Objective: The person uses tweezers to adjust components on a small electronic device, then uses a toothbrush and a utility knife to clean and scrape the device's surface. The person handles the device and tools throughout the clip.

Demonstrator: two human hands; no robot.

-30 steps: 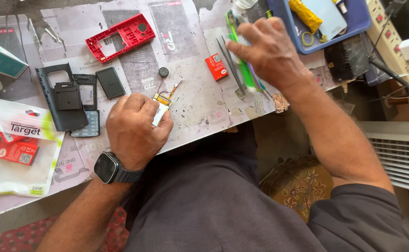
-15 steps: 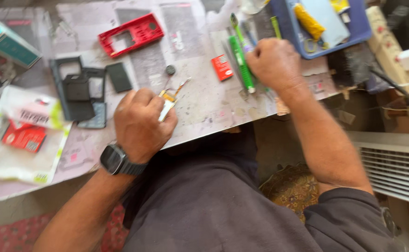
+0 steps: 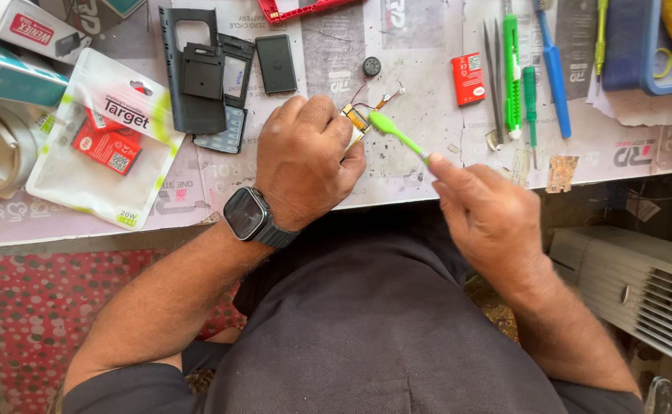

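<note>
Brushing a little circuit board at centre frame, phone's in bits all around

My left hand (image 3: 305, 162) pinches the small circuit board (image 3: 355, 120) down on the paper-covered bench (image 3: 420, 165), and my right hand (image 3: 493, 218) is closed on a green brush (image 3: 397, 134), bristles right at the board. I'd say the strip-down is done: black phone shell (image 3: 192, 70) and keypad (image 3: 225, 126) sit upper left, red battery (image 3: 468, 78) and tweezers (image 3: 494, 84) upper right. Cleaning looks underway, reassembly left.

Small circuit board (image 3: 355, 121) mostly hidden under left hand (image 3: 305, 161); red phone frame (image 3: 305, 8) cut by top edge.
</note>
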